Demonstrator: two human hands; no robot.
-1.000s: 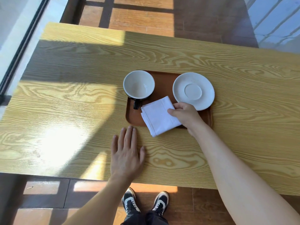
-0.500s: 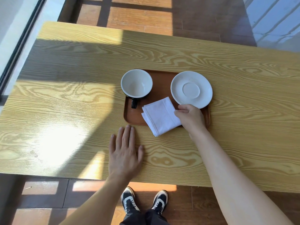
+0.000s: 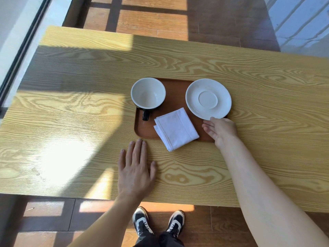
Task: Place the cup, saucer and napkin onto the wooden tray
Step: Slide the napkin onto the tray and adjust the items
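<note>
Resting folded on the near middle of the wooden tray, napkin with one corner hanging past the tray's front lip onto the desk. Behind it to the left, cup upright on the tray's far-left corner, rim reaching past the edge, dark handle toward the viewer. To the right, saucer on the far-right corner, overhanging the tray's side. Just beside the saucer's near rim, right hand, fingers loosely spread and gripping nothing, apart from the napkin. Nearer still, left hand flat on the desk, fingers open, empty. Likely trouble: napkin corner catching or slipping off if the tray gets lifted; a brushed knuckle tipping the overhanging saucer; cup sliding off its corner under any jolt.
</note>
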